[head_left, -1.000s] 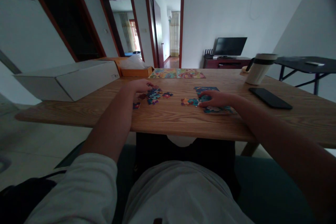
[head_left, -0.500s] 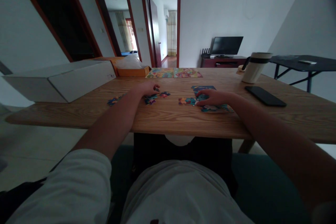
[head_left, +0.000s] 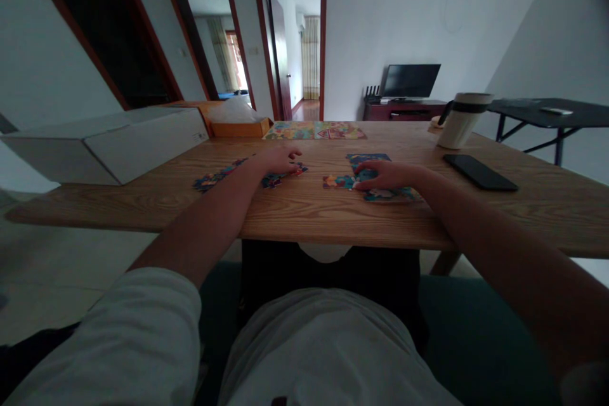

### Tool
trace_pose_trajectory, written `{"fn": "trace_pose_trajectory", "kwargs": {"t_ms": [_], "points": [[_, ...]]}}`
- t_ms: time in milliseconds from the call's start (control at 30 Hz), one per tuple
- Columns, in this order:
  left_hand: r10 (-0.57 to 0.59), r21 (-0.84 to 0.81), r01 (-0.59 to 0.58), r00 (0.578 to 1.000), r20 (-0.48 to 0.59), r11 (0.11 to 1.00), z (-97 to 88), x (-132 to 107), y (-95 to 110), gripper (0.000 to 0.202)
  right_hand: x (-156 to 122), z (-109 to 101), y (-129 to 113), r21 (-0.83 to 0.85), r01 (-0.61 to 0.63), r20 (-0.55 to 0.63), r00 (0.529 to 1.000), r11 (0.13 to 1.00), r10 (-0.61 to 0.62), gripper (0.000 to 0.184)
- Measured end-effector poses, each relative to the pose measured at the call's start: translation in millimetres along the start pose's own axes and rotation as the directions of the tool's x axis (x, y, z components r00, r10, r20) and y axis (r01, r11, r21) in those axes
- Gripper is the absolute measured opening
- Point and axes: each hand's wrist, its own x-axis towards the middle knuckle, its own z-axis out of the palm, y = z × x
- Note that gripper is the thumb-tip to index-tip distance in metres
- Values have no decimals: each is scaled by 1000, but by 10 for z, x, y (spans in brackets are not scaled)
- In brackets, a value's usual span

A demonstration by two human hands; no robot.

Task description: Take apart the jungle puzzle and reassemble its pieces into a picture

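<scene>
My left hand (head_left: pixel 280 160) hovers over or touches a loose cluster of jigsaw puzzle pieces (head_left: pixel 273 183), thumb and fingers apart, with no piece visible in its grasp. More puzzle pieces (head_left: pixel 205 183) lie to its left, partly behind my forearm. On the right, my right hand (head_left: pixel 384 174) rests on a partly joined jigsaw puzzle (head_left: pixel 337 182) in blue, teal and orange. Its thumb and fingers are spread over the puzzle and hide the middle of it.
Two colourful picture sheets (head_left: pixel 314 130) lie at the table's far edge. A white box (head_left: pixel 143 143) and an orange tissue box (head_left: pixel 240 129) stand at the left. At the right are a dark phone (head_left: pixel 479 172) and a cream mug (head_left: pixel 460 124) on the wooden table (head_left: pixel 304 219).
My left hand has moved slightly right and its fingers have spread; the small dark piece seen at its fingertips no longer shows. My right hand stays on the joined puzzle.
</scene>
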Motion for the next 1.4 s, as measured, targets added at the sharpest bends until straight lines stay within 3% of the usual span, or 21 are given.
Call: {"fn": "trace_pose_trajectory", "kwargs": {"t_ms": [100, 367, 567, 733, 900, 1100, 1267, 1400], "points": [[43, -61, -41, 998, 43, 997, 25, 13, -69, 62, 9, 4, 13, -5, 14, -4, 1000, 1000, -14, 72], [60, -158, -66, 997, -41, 985, 82, 88, -116, 70, 24, 12, 34, 15, 23, 4, 1000, 1000, -23, 74], [40, -154, -29, 996, 73, 988, 46, 68, -219, 74, 52, 22, 71, 7, 11, 3, 1000, 1000, -11, 76], [73, -218, -65, 997, 30, 974, 36, 54, -198, 74, 51, 22, 70, 1, 16, -1, 1000, 1000, -16, 78], [75, -290, -107, 990, -118, 951, 29, 68, -43, 56, 28, 5, 35, -1, -2, 6, 1000, 1000, 2, 81], [110, -446, -195, 971, -211, 874, -81, 146, 379, 31, 31, -5, 20, -9, 10, 3, 1000, 1000, -10, 78], [132, -479, -190, 979, -154, 857, -58, 271, 726, 26, 38, 6, 39, -23, 3, -2, 1000, 1000, -3, 78], [108, -504, -135, 991, -81, 853, 125, 356, 786, 24, 57, 27, 73, -12, 33, -13, 999, 999, -33, 76]]}}
